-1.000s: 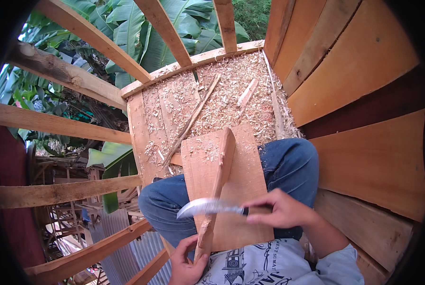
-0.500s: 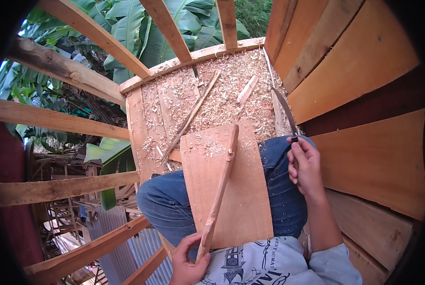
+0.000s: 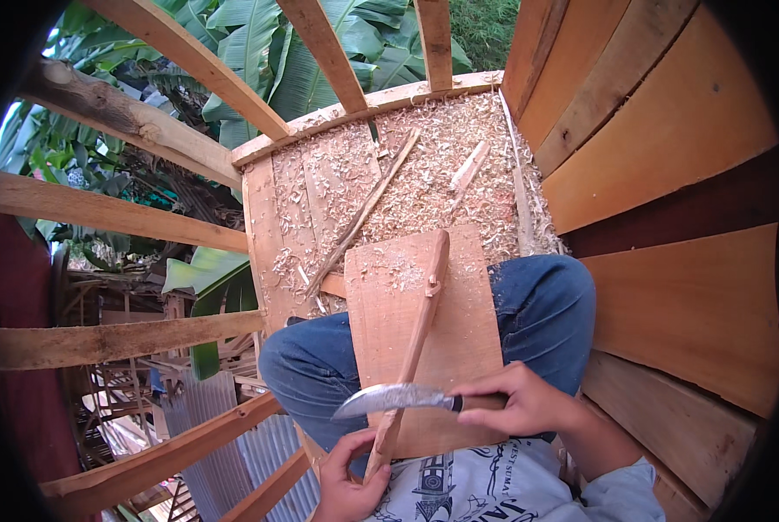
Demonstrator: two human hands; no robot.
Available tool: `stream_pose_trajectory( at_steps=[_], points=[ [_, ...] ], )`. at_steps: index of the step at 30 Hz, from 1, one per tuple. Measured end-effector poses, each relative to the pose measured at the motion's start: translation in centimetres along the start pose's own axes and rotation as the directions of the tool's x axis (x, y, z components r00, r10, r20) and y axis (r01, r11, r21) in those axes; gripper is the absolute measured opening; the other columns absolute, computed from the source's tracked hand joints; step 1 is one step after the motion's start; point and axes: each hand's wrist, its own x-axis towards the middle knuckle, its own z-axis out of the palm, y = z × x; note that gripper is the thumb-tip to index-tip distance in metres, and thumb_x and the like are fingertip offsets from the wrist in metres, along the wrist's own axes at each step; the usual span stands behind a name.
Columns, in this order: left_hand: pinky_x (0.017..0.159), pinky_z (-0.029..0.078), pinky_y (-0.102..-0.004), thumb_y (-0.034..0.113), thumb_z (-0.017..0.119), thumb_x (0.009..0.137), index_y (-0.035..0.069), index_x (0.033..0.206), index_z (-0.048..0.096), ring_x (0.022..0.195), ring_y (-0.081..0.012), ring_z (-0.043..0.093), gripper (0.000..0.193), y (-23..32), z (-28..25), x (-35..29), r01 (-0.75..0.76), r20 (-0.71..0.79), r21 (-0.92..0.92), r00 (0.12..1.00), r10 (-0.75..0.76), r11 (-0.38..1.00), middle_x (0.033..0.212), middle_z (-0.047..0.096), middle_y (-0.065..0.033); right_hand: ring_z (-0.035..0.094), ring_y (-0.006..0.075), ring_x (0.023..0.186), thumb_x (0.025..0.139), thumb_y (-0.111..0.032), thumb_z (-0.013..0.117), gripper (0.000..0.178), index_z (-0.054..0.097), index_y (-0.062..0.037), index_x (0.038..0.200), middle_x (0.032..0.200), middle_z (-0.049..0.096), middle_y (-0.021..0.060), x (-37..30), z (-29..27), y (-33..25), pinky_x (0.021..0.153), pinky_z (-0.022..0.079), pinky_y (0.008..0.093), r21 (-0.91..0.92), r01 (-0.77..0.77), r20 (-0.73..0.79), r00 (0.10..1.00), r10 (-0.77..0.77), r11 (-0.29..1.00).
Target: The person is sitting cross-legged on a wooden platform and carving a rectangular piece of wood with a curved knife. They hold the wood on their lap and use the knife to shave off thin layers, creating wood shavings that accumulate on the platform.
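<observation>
My left hand grips the near end of a long, slim wooden stick. The stick leans away from me over a flat wooden board that rests across my lap, its far end near the board's far edge. In my right hand is a knife with a curved blade and a brown handle. Its blade lies crosswise over the stick, a short way beyond my left hand; whether the edge touches the wood I cannot tell. A few shavings are scattered on the board's far part.
Curled wood shavings cover the plank floor ahead. A long stick and a short wood piece lie among them. Plank walling rises close on my right; spaced wooden rails stand on the left, with large leaves outside.
My right hand has brought the knife from beside my right knee inward and down, across the stick. My left hand keeps its hold on the stick's near end.
</observation>
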Motion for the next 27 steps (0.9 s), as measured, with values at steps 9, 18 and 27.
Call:
stream_pose_trajectory(
  at_steps=[9,18,27],
  points=[
    [0.099,0.043,-0.0361,0.001,0.068,0.075,-0.003,0.118,0.052,0.110,-0.0215,0.059,0.046,0.2,0.1,0.2,0.001,0.007,-0.031,1.000,-0.001,1.000,0.113,0.062,-0.0136,0.061,0.0065,0.083,0.082,-0.014,0.075,0.033,0.068,0.0023,0.109,0.090,0.072,0.0110,0.1,0.4,0.3,0.071,0.049,0.0243,0.002,-0.124,-0.070,0.990,0.124,0.992],
    [0.100,0.043,-0.0363,0.001,0.068,0.076,-0.004,0.118,0.052,0.111,-0.0222,0.059,0.046,0.2,-0.1,0.2,-0.002,0.014,-0.023,1.000,0.003,1.000,0.115,0.062,-0.0148,0.062,0.0087,0.085,0.082,-0.008,0.073,0.027,0.069,0.0013,0.106,0.091,0.071,0.0047,0.8,0.0,-0.3,0.075,0.050,0.0253,-0.024,-0.148,0.038,0.988,0.148,0.989],
    [0.100,0.044,-0.0366,0.002,0.070,0.076,-0.003,0.117,0.054,0.110,-0.0222,0.060,0.045,0.1,0.0,0.2,-0.024,0.025,0.003,0.999,0.024,1.000,0.115,0.062,-0.0146,0.051,0.0052,0.052,0.087,-0.003,0.066,0.027,0.060,0.0048,0.112,0.076,0.062,0.0042,1.6,-2.0,0.9,0.045,0.040,0.0204,0.401,-0.196,-0.244,0.919,0.311,0.895]
  ],
)
